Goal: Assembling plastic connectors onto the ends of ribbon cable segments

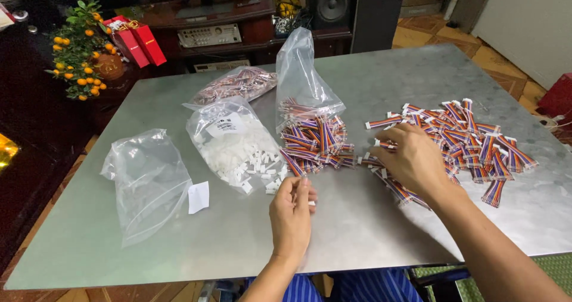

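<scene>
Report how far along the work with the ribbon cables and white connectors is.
Looks done: a spread pile of rainbow ribbon cables with white ends lies on the right of the metal table. In hand: the right hand rests on that pile's near edge; the left hand pinches something small beside the spilled white connectors. Left: many cables by the open bag, plus a closed bag behind.
</scene>
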